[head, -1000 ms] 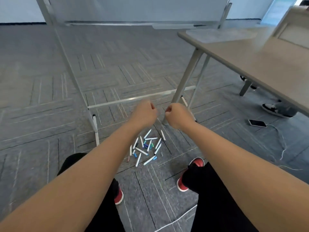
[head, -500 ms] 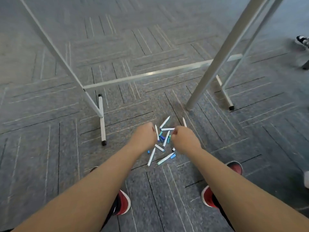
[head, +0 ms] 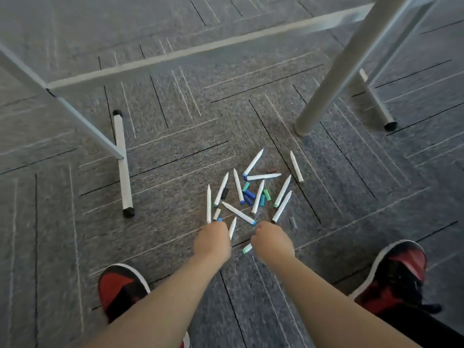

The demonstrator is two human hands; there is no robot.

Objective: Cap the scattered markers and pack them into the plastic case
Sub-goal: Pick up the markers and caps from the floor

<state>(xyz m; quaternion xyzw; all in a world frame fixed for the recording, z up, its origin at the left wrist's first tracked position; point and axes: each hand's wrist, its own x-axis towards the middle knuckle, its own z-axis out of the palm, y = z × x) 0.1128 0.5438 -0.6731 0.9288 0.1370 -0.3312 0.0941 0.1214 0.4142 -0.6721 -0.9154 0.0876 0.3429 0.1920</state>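
Several white uncapped markers (head: 263,176) lie scattered in a loose pile on the grey carpet. Loose blue caps (head: 249,194) and green caps (head: 266,194) sit in the middle of the pile. My left hand (head: 212,241) is curled into a fist at the pile's near left edge, beside a short marker (head: 232,227). My right hand (head: 272,241) is also fisted, at the near right edge. It partly covers a green-ended marker (head: 247,248) lying on the floor. I see nothing gripped in either hand. No plastic case is in view.
A whiteboard stand's foot (head: 122,167) lies left of the pile and its crossbar (head: 200,50) runs behind. A thick table leg (head: 334,79) and another stand foot (head: 376,101) are at the right. My red and black shoes (head: 120,290) (head: 396,275) flank my arms.
My head has tipped down and come closer to the floor, so the pile looks larger. Both fists have dropped from above the markers to the pile's near edge.
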